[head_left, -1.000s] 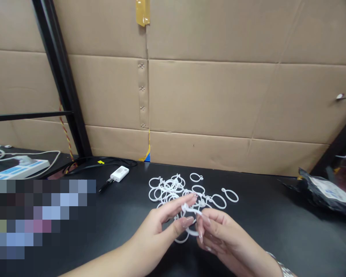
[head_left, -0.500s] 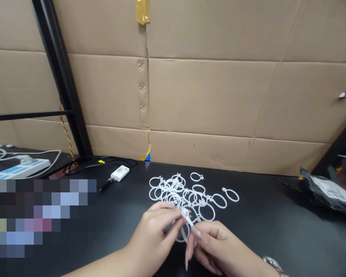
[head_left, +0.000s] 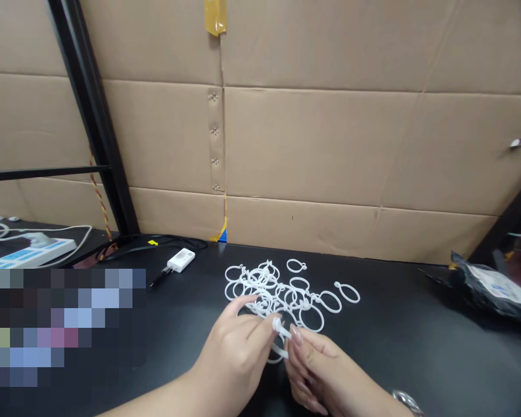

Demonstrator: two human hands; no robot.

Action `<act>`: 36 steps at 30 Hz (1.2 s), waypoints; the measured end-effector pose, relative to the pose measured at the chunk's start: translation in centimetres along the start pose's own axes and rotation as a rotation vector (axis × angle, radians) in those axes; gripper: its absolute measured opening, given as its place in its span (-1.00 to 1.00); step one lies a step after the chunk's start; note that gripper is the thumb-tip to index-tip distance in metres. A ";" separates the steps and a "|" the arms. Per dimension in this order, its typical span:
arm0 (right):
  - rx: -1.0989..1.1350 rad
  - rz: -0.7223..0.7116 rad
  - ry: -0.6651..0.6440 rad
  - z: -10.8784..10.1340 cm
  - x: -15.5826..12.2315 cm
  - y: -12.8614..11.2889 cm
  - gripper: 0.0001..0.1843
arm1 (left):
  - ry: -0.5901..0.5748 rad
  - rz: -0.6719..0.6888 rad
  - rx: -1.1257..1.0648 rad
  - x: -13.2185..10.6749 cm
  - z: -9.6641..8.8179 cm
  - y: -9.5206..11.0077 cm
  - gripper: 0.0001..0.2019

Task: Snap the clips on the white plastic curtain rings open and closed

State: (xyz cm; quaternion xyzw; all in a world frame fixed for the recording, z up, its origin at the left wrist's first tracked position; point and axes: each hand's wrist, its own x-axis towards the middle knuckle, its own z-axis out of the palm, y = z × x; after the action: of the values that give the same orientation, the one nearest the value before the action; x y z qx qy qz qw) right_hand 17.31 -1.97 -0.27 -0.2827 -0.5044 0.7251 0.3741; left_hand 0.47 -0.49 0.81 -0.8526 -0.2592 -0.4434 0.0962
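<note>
Both my hands meet low in the middle over a black table (head_left: 399, 347). My left hand (head_left: 238, 353) pinches one end of a white plastic ring (head_left: 280, 331) between thumb and fingers, with its index finger stretched toward the pile. My right hand (head_left: 319, 368) closes its fingertips on the other side of the same ring. Just beyond the hands lies a pile of several white plastic rings (head_left: 282, 289), loosely overlapping, with single rings at its right edge.
A cardboard wall (head_left: 312, 145) closes off the back. A small white adapter with a black cable (head_left: 180, 260) lies to the left, a power strip (head_left: 26, 252) farther left. A black plastic bag (head_left: 495, 286) sits at the right. A black frame post (head_left: 91, 116) slants up.
Both hands have drawn nearer to me and lower with the ring. The left fingers, spread before, now pinch it; the right fingers have turned closer to the ring.
</note>
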 end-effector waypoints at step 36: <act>0.105 0.010 -0.015 1.0 -0.2 -0.8 -0.50 | 0.028 0.040 -0.037 0.6 -0.8 0.1 -0.67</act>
State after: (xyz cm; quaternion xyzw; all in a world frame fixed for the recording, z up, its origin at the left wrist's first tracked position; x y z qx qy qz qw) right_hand 16.87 -2.46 0.81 -0.2598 -0.4671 0.7543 0.3813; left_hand 0.29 -0.69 1.76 -0.8530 -0.2323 -0.4579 0.0931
